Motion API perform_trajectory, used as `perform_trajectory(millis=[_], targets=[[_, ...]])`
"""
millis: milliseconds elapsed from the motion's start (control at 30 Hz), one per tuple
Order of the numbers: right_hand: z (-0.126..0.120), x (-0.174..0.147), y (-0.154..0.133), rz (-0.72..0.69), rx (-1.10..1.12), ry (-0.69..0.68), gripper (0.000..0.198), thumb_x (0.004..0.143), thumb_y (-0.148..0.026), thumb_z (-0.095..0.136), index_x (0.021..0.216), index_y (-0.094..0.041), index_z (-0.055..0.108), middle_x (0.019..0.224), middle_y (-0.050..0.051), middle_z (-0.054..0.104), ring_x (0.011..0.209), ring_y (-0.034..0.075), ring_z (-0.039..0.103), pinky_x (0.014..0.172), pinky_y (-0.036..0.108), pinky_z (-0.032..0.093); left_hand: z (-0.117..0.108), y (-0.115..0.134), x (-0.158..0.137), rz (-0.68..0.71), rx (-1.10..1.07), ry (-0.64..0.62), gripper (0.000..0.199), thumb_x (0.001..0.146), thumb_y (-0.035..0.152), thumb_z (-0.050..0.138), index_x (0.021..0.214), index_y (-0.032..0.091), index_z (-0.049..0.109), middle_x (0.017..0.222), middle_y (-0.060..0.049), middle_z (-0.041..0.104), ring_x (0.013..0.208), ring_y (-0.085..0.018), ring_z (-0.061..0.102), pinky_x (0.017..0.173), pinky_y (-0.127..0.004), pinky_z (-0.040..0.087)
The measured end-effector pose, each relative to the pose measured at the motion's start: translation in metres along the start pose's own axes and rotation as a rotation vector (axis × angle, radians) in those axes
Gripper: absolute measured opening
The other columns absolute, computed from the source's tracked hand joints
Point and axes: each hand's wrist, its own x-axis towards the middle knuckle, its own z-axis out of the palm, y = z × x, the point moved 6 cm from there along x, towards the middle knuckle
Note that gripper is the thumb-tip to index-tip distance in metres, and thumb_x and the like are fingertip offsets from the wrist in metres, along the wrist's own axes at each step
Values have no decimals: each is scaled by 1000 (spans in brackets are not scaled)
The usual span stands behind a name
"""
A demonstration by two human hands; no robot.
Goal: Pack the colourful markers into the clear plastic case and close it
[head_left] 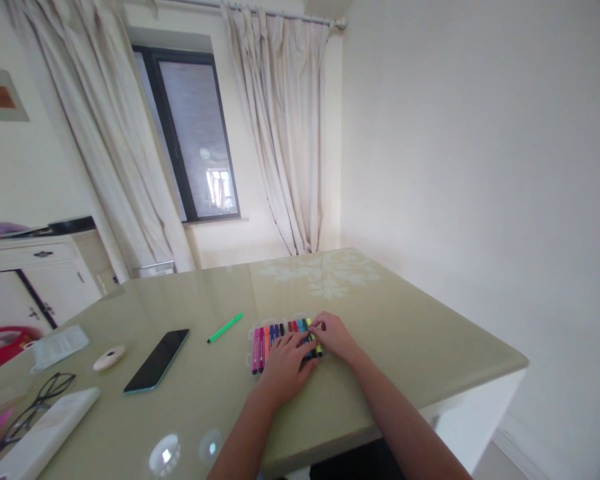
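Observation:
A clear plastic case [250, 339] lies on the table with a row of coloured markers [258, 347] in it, pink and orange at the left, then dark, red, blue and green ones. My left hand [287, 367] lies over the middle and right of the row, its fingers stretched across the markers. At the right end, my right hand [333, 337] has its thumb and fingers pinched at the upper part of a yellow marker [319, 349]. Fingers partly cover that marker. A bright green marker [225, 328] lies loose on the table, left of the case.
Left of the markers, the glossy table [405, 347] holds a phone [157, 361], a small white oval object [109, 358], glasses [40, 403], a long white object [47, 433] and a clear packet [60, 347]. A wall [480, 167] runs along the right.

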Motion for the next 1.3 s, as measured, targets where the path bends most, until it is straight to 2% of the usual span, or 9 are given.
perform_trajectory(millis=[333,433,533,600,667,867,1033,1100,1300], targets=[[-3,2,-3,20,-11,25,19,90,-24,59,81,-17,75,83,6,70,78,17,61,74,28,43,-8,-7,4,-86,-46,45,39,98,48,47,127,29,66,129,-7,68,119,-27,60,104,-45,44],[-6,3,-3,47,8,61,24,94,-24,53,84,-18,74,88,7,71,82,18,61,75,28,42,-31,-57,-5,-435,45,242,44,102,42,35,122,22,68,124,-12,70,117,-28,62,104,-47,44],[-6,3,-4,48,14,63,25,95,-22,51,85,-19,74,90,7,72,85,18,61,77,27,41,-54,-118,-38,-899,226,450,43,97,35,40,133,23,60,152,-13,49,139,-33,45,111,-57,34],[-4,3,-6,35,1,50,26,95,-23,51,83,-19,73,89,7,71,85,18,61,77,28,41,-56,-147,-57,-1077,241,418,45,95,33,41,136,22,57,157,-16,42,144,-36,37,110,-63,30],[-4,2,-7,26,-3,41,26,95,-24,51,82,-19,73,88,7,71,84,18,61,77,28,41,-52,-163,-67,-1132,215,313,42,93,29,42,129,21,61,146,-18,54,134,-36,49,107,-62,32],[-7,3,-10,30,32,62,27,95,-27,50,84,-19,73,88,6,70,83,18,60,76,28,41,-55,-161,-65,-1022,189,295,26,89,27,47,99,23,70,106,-13,73,104,-34,65,87,-48,48],[-8,1,-12,4,31,95,33,97,-35,49,79,-18,70,81,5,67,77,17,57,73,28,39,-67,-138,-45,-672,-165,630,26,91,34,47,98,19,67,100,-10,72,92,-24,67,85,-36,52],[-7,1,-13,-2,65,99,37,98,-40,48,77,-19,69,79,5,66,76,17,57,73,28,39,-65,-119,-35,-560,-267,688,25,91,38,50,98,20,67,98,-7,71,89,-22,67,85,-36,53],[-5,5,-11,23,375,60,42,93,-55,51,78,-19,68,73,1,65,71,17,58,67,28,42,-40,-47,-6,-166,-346,490,20,95,35,54,98,23,70,99,-5,70,95,-21,65,89,-36,53]])
